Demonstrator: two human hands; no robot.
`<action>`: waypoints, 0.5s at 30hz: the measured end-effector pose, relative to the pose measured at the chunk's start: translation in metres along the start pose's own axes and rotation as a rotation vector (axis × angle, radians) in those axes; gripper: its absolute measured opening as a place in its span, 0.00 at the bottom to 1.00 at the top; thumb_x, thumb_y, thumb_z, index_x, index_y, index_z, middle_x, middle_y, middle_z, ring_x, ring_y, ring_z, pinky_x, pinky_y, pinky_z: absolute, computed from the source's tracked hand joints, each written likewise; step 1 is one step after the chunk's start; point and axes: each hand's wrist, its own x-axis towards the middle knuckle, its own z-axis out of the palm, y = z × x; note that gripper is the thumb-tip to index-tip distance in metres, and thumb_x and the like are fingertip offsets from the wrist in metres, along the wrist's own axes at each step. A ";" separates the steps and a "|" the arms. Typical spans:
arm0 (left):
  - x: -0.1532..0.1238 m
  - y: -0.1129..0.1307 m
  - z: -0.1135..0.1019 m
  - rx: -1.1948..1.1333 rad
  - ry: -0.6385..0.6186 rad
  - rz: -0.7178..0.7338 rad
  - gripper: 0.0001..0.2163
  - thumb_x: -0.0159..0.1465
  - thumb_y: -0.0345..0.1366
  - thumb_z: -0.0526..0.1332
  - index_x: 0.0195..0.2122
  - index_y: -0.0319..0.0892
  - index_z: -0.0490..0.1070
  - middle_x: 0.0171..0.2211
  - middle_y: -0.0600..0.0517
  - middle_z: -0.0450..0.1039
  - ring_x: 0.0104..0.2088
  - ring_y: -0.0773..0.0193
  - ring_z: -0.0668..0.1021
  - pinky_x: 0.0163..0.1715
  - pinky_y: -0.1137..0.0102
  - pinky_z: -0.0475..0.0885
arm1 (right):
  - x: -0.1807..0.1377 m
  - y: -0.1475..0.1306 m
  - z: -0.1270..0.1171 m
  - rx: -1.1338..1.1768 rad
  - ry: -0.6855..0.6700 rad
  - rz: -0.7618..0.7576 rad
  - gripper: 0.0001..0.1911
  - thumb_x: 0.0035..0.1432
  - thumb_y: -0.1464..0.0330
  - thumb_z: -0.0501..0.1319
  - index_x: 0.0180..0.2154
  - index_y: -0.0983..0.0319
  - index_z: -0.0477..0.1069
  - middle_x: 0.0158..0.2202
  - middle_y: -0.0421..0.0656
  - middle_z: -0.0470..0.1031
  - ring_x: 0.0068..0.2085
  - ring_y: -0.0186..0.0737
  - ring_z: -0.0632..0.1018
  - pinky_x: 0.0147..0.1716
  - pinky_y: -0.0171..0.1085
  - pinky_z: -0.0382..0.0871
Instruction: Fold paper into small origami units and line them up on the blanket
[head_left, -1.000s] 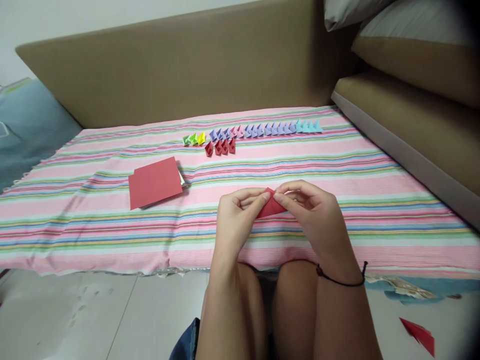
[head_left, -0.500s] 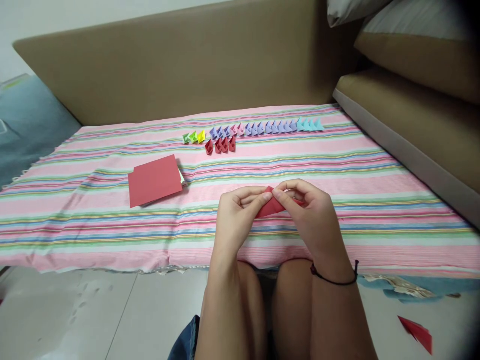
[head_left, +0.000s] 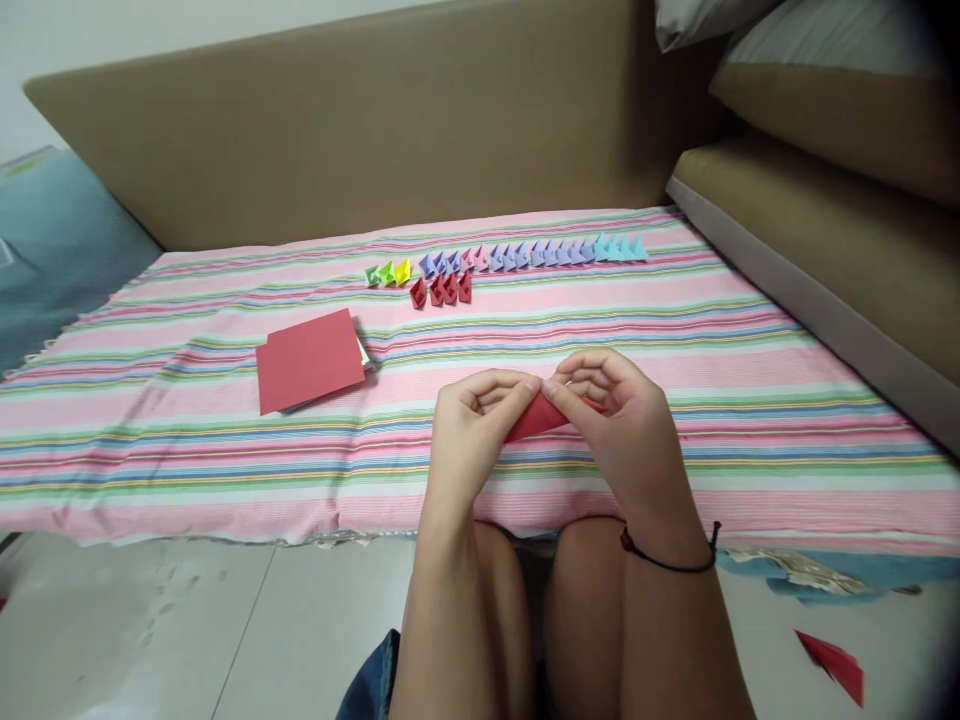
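A red piece of folded paper is held between both hands, just above the striped cloth. My left hand pinches its upper edge from the left, thumb against fingers. From the right, my right hand grips the same paper close by, the two thumb tips nearly meeting. Fingers cover much of the paper, so its full shape is hidden. Beyond the hands stand several small red folded paper pieces in a short row. Off to the left lies a stack of paper with a red sheet on top.
Behind the red row runs a longer line of purple, pink, blue, green and yellow folded pieces. A striped cloth covers the seat below a brown backrest. Cushions rise at the right. Red folded paper lies on the floor.
The thumbs have come closer together along the paper's top edge, covering the peak that showed between them. My right fingers have lifted slightly. Both hands keep hold of the red paper.
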 end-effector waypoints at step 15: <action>0.002 -0.002 0.001 -0.017 0.351 0.082 0.07 0.53 0.38 0.67 0.26 0.40 0.79 0.22 0.54 0.76 0.26 0.69 0.75 0.26 0.76 0.69 | -0.002 -0.002 0.006 0.264 -0.185 0.369 0.12 0.47 0.61 0.68 0.23 0.63 0.75 0.22 0.42 0.78 0.25 0.35 0.79 0.30 0.33 0.76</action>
